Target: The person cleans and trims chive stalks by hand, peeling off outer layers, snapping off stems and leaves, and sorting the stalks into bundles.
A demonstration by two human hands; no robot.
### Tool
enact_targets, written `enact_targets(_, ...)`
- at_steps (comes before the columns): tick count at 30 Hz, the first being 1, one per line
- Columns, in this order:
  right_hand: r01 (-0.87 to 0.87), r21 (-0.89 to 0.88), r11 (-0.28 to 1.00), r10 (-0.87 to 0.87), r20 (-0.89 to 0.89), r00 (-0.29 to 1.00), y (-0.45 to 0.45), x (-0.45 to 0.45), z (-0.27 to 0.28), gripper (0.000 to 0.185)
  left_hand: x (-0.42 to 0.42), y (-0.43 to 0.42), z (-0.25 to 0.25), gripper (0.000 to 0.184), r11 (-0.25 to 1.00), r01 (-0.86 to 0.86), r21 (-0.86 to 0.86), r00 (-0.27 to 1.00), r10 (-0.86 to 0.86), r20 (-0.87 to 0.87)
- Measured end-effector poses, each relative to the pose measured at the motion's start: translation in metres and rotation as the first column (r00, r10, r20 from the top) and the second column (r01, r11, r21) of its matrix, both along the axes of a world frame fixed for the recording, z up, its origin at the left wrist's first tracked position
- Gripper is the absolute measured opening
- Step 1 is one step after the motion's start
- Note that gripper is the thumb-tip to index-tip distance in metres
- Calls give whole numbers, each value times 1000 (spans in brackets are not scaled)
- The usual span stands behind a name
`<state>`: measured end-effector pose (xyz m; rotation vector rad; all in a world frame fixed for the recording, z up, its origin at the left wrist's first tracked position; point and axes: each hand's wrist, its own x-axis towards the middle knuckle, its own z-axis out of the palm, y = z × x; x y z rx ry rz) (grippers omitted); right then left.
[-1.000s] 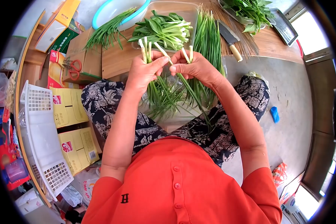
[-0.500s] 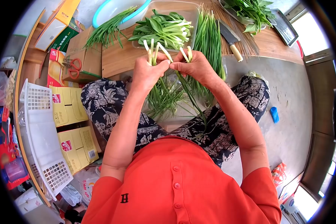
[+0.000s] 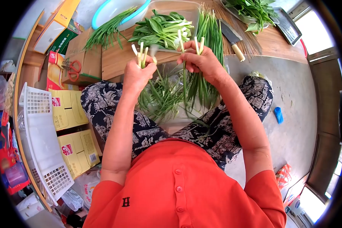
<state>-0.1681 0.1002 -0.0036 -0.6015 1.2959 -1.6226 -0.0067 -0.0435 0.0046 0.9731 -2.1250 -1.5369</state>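
My left hand (image 3: 137, 74) is closed round a few green stalks (image 3: 142, 54), their pale ends sticking up above the fist. Fingers of my right hand (image 3: 202, 62) pinch more stalks (image 3: 184, 81), pale ends up and long green leaves hanging down. The hands are apart. Between and below them, loose green stalks (image 3: 161, 99) lie in a clear container over my lap. Just beyond the hands, leafy greens (image 3: 161, 30) fill a clear plastic box (image 3: 195, 8), and a bundle of long green stalks (image 3: 210, 32) lies to its right.
A knife (image 3: 230, 33) with a wooden handle rests on the wooden table (image 3: 285, 51) at the right. At the back are a blue-rimmed basin (image 3: 135, 16) and a black tray (image 3: 287, 26). Red scissors (image 3: 74, 71) stick out by a cardboard box (image 3: 94, 62) on the left.
My hands, close together before, have moved apart: left hand leftward, right hand slightly up. One stalk held between both hands now hangs from the right hand alone.
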Motion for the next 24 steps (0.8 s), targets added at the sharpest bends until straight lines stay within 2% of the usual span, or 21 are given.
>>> enact_targets(7,-5,-92,996,11,73,997,8,-27,5,21,19,-25,-11,9,998,45,35,980,-51,191)
enact_targets(10,-39,-103,994,46,70,996,8,-26,5,26,18,-19,-2,19,995,1,98,995,-10,97)
enact_targets(12,-71,-96,993,69,-26,997,6,-21,4,29,13,-12,9,24,979,29,204,999,-36,29)
enact_targets(17,-142,-64,988,141,-24,990,3,-8,7,45,-12,13,26,26,931,134,340,990,-111,-87)
enact_targets(22,-174,-78,982,171,-37,985,2,0,12,46,-27,19,26,21,878,232,418,968,-167,-186)
enact_targets(24,-195,-68,978,190,-73,979,3,1,11,46,-28,17,23,18,893,209,399,973,-150,-174)
